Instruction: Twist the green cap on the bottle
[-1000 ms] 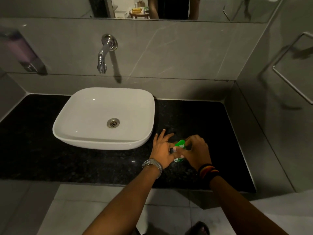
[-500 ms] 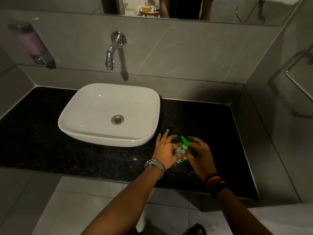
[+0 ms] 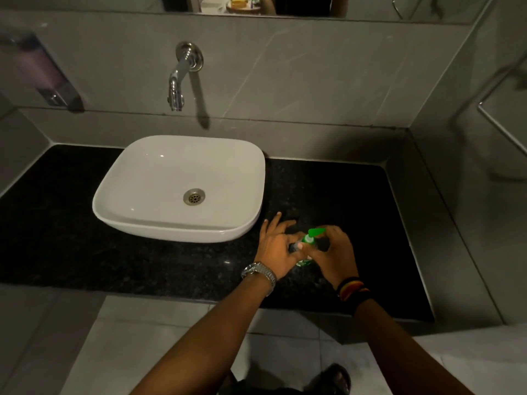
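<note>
A small pump bottle with a green pump head [image 3: 310, 238] stands on the black granite counter [image 3: 328, 195], right of the white basin [image 3: 182, 186]. My left hand [image 3: 276, 249], with a metal watch on the wrist, holds the bottle's left side with the thumb while its fingers spread over the counter. My right hand [image 3: 333, 252], with dark bands on the wrist, curls round the bottle's neck and right side just under the green nozzle. Most of the bottle's body is hidden between both hands.
A chrome wall tap [image 3: 179, 81] hangs over the basin. A wall soap dispenser [image 3: 42, 72] is at the far left, a metal rail [image 3: 502, 121] on the right wall, a mirror [image 3: 285, 5] above. Pale floor tiles lie below the counter edge.
The green pump head has turned, its nozzle now pointing to the right. Both hands stay on the bottle. The camera has shifted a little.
</note>
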Demonstrator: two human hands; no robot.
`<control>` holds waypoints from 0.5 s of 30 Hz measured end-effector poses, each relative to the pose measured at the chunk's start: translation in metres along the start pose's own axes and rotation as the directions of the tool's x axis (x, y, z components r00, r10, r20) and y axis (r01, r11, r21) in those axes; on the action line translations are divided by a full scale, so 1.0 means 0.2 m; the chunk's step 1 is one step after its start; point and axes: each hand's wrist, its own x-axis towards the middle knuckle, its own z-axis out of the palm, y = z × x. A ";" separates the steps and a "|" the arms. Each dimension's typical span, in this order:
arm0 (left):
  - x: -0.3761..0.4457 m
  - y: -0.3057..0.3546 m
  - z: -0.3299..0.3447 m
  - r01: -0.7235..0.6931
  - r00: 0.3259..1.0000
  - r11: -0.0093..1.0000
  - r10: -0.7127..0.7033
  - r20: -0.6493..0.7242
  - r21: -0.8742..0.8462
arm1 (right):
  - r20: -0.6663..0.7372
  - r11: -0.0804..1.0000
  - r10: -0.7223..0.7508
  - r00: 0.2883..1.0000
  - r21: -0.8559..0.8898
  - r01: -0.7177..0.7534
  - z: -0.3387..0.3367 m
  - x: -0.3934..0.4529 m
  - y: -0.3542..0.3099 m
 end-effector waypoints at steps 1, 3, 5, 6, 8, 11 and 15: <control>0.00 -0.01 0.00 -0.004 1.000 1.000 0.004 0.003 0.007 | 0.000 1.000 0.011 1.000 0.015 -0.011 0.01 0.00 0.00; 0.01 -0.02 0.00 -0.016 1.000 1.000 0.016 0.001 0.005 | 0.034 0.999 -0.016 0.999 0.028 0.015 0.01 0.00 0.02; 0.01 -0.02 0.00 -0.015 1.000 1.000 0.015 -0.004 -0.007 | 0.060 0.999 -0.046 0.997 0.006 0.046 0.00 0.00 0.05; 0.01 -0.01 0.00 -0.010 1.000 1.000 0.010 -0.007 -0.011 | 0.058 0.999 -0.049 0.997 -0.012 0.050 -0.01 0.00 0.06; 0.00 -0.01 0.00 -0.001 1.000 1.000 0.000 -0.011 -0.026 | 0.043 0.998 -0.044 0.998 -0.054 0.046 -0.01 0.02 0.06; 0.01 -0.01 -0.01 0.002 1.000 0.999 -0.003 -0.016 -0.048 | 0.033 0.997 -0.013 0.999 -0.081 0.016 -0.01 0.04 0.04; 0.01 0.00 -0.01 -0.002 1.000 0.999 0.002 0.006 -0.034 | 0.083 0.999 -0.044 0.996 0.011 0.043 -0.01 0.03 0.06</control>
